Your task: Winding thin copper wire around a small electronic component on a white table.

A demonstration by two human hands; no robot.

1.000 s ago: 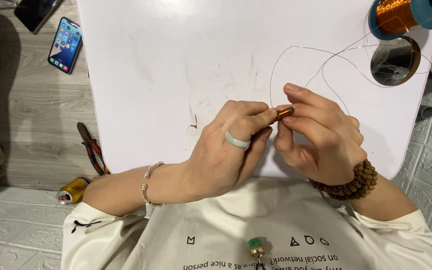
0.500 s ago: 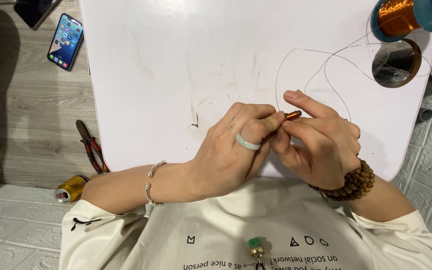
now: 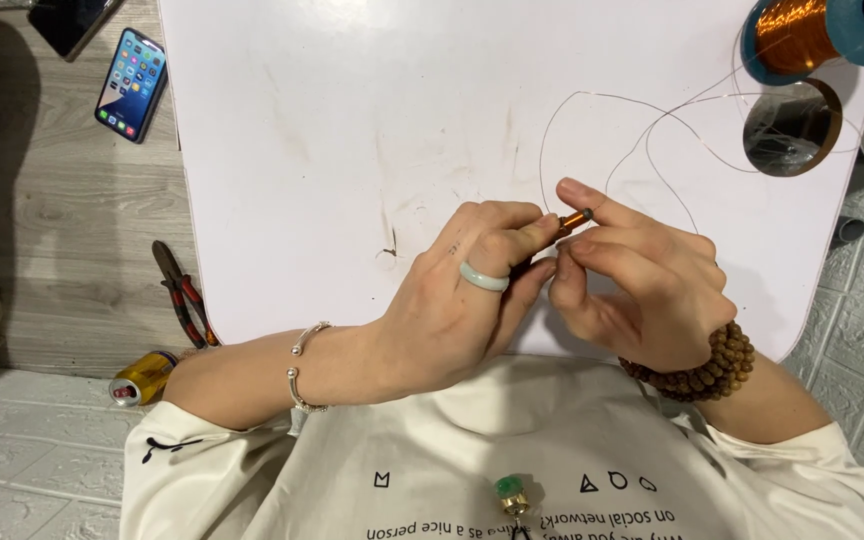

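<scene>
Surface: a white table (image 3: pixel 352 130) with rounded corners, its top scuffed with faint grey marks and one small dark mark near the middle.
On the table, far right corner: a blue spool of copper wire (image 3: pixel 812 35), and just beside it a ring-shaped roll (image 3: pixel 792 128) (its kind is hard to tell).
Across the top: thin wire (image 3: pixel 552 115) lying in loose loops from the spool.
Below: a wooden floor (image 3: pixel 52 250).
On the floor, left of the table: a smartphone (image 3: pixel 132 83), red-handled pliers (image 3: pixel 182 295) and a small yellow spool (image 3: pixel 144 377).
</scene>
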